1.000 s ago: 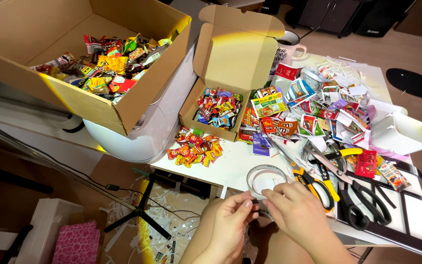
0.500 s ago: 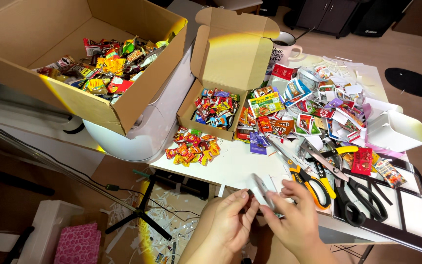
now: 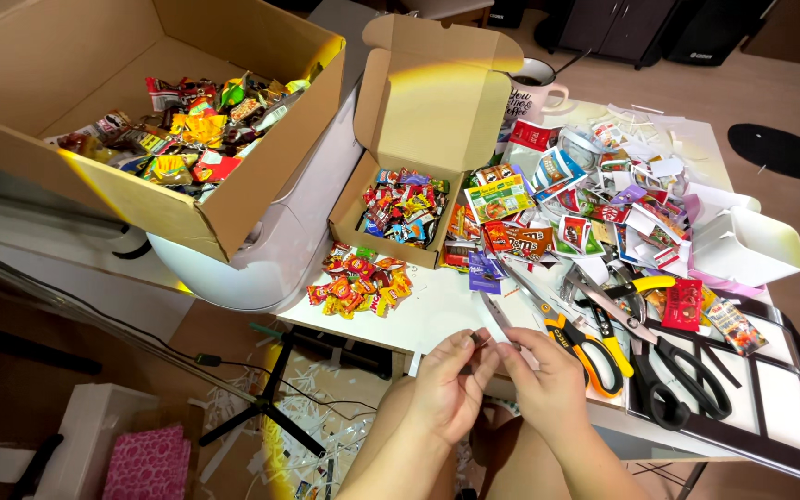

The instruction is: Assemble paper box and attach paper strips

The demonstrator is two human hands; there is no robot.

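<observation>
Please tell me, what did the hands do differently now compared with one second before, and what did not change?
The clear tape roll, held flat at first, then turned edge-on, no longer shows. The left hand and right hand now pinch a small dark piece between fingertips. The small box, candy pile and scissors lie unmoved.

We have a single view, from a camera worn on the head, so no second view shares any part of the scene. It looks steeply down and forward across the white table (image 3: 437, 310). Nearest to us, at six o'clock, sit the left hand (image 3: 443, 393) and right hand (image 3: 548, 393), close under the lens. At twelve o'clock, farther off, stands the small open carton (image 3: 442, 102); at ten o'clock the large cardboard box (image 3: 233, 190). The floor (image 3: 780, 88) shows at one o'clock, well away.
</observation>
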